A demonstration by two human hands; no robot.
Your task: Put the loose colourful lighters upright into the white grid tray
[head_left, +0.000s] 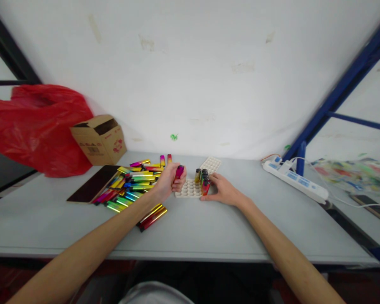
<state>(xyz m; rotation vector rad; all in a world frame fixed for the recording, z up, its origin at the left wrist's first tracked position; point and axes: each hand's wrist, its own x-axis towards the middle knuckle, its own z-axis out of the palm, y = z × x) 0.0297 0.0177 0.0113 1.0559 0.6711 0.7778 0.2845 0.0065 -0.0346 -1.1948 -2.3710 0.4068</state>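
Note:
My left hand (172,180) is closed around a magenta lighter (179,172), held with its dark top up over the left part of a white tray with small holes (188,189). Several lighters (204,183) with dark tops stand upright in a row at the tray's right end. My right hand (223,189) curves about that row from the right, thumb at the near end and fingers at the far end. A loose pile of shiny coloured lighters (139,179) lies to the left of my left hand, some partly behind my forearm.
Behind the tray lies a second white holed tray (211,164). At left are a dark flat board (91,184), an open cardboard box (103,141) and a red plastic bag (50,131). A white power strip (296,181) with cables and a blue metal frame (335,90) stand at right.

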